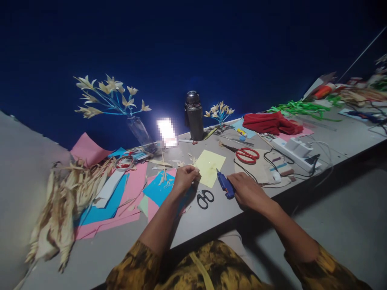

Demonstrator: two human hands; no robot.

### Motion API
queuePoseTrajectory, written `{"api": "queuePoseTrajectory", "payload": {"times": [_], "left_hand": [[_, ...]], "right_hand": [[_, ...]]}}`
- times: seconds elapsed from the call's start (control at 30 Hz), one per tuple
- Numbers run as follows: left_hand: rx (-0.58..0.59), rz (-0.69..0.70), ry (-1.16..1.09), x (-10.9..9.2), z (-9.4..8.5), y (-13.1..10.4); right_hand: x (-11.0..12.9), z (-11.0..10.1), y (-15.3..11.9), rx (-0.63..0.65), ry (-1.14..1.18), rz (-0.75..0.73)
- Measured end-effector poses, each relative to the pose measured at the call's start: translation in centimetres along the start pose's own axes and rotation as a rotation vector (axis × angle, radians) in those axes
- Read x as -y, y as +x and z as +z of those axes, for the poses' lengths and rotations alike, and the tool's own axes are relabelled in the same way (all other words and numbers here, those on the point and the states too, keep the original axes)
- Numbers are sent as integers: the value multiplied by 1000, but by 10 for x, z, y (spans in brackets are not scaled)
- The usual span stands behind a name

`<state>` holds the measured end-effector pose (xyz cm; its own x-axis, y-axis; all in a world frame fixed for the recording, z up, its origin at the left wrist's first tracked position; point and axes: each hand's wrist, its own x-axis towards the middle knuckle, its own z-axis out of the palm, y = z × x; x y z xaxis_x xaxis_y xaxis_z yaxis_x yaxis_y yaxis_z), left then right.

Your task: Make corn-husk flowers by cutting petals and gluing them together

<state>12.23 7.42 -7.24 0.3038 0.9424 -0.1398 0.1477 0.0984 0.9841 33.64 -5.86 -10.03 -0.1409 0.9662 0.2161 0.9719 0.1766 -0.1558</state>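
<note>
My left hand [186,179] is closed in a pinch at the left edge of a pale yellow paper [211,161]; whatever sits between its fingertips is too small to make out. On the right, my right hand [246,190] has its fingers closed against a blue glue gun [225,185], whose nozzle points toward the yellow paper. Black-handled scissors [205,199] lie between my hands, blades hidden. Blue paper [160,188] with husk scraps lies beside my left forearm. Red-handled scissors [247,155] rest beyond my right hand.
Dried corn husks [65,209] lie at the left over pink and blue sheets. A glass bottle [140,135] with husk flowers, a glaring lamp [167,132] and a dark flask [194,119] stand at the back. A power strip [296,153] with cords and red cloth [270,122] lie right.
</note>
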Motion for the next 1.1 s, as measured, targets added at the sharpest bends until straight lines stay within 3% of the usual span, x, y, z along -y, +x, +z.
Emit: {"api": "queuePoseTrajectory", "payload": {"times": [0.17, 0.33, 0.47, 0.7, 1.1], "left_hand": [[79, -69, -119, 12, -3, 6], [38, -47, -138, 12, -3, 3], [-28, -43, -301, 5, 2, 0], [-125, -102, -426, 3, 11, 2], [-83, -228, -454, 2, 18, -4]], "right_hand": [[-14, -6, -2, 3, 90, -63], [-33, -23, -8, -124, 405, -30], [-25, -24, -5, -203, 575, -13], [12, -11, 10, -173, 446, -212], [11, 1, 20, -220, 309, -205]]}}
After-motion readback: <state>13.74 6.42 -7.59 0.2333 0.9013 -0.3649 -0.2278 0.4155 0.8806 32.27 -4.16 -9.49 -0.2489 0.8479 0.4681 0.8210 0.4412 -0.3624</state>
